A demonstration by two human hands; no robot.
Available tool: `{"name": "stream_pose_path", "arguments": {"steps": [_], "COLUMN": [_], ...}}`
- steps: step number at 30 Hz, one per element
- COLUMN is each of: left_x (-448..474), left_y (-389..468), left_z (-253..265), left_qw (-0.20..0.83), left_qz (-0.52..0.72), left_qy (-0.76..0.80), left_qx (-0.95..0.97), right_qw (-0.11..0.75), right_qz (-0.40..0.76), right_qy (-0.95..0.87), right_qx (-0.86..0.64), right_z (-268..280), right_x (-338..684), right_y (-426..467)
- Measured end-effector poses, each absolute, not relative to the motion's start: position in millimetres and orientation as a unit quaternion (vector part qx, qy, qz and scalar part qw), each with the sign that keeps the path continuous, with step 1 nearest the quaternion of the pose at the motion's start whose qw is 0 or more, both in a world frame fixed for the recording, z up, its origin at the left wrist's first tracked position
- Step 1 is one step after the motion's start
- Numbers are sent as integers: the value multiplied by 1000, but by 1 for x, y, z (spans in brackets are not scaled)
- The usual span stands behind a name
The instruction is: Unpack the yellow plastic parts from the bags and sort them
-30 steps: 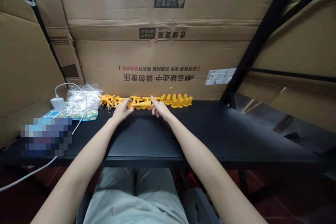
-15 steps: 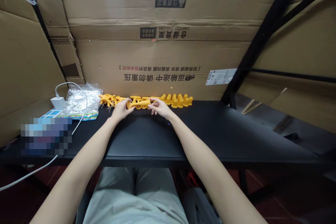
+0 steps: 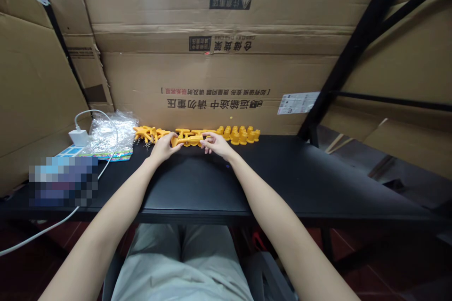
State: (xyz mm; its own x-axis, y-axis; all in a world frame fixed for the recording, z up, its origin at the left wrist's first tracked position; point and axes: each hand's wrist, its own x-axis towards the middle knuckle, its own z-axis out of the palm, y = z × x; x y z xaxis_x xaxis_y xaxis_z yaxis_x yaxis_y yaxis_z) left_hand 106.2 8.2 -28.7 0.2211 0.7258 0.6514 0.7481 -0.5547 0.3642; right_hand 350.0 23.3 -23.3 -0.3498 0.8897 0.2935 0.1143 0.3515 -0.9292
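Observation:
Between my two hands, a yellow plastic piece (image 3: 190, 139) with a wider left end is held level just above the table's back part. My left hand (image 3: 163, 147) is closed around its left end, thumb toward me. The fingers of my right hand (image 3: 216, 146) pinch its right end. Behind and below it lie more yellow plastic parts (image 3: 182, 131), partly hidden by the held piece. To the right stands a group of yellow cup-like pieces (image 3: 243, 137). Left of my left hand is a heap of branching yellow parts (image 3: 144, 132).
A black table (image 3: 197, 188) runs below a tall cardboard sheet (image 3: 212, 70). At the left are a clear plastic bag (image 3: 110, 134), a white charger (image 3: 79, 138) with a cable, and a blurred-out item (image 3: 63, 182). A black metal post (image 3: 348, 51) slants at the right.
The held yellow piece is nearly still, with only a slight shift at my right fingers. The whole view has moved very slightly.

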Motion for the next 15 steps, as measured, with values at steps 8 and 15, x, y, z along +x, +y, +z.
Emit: {"name": "stream_pose_path", "arguments": {"steps": [8,15], "left_x": [106,107], "left_y": [8,8], "left_z": [-28,-29], "left_qw": [12,20], "left_qz": [-406,-404], "left_qy": [-473,-470], "left_qx": [-782,-785], "right_qw": [451,459], "right_qz": [437,439], "right_qy": [-680,-673], "right_qx": [-378,-379], "right_z": [-21,-18], "right_x": [348,346], "right_y": [19,15]}}
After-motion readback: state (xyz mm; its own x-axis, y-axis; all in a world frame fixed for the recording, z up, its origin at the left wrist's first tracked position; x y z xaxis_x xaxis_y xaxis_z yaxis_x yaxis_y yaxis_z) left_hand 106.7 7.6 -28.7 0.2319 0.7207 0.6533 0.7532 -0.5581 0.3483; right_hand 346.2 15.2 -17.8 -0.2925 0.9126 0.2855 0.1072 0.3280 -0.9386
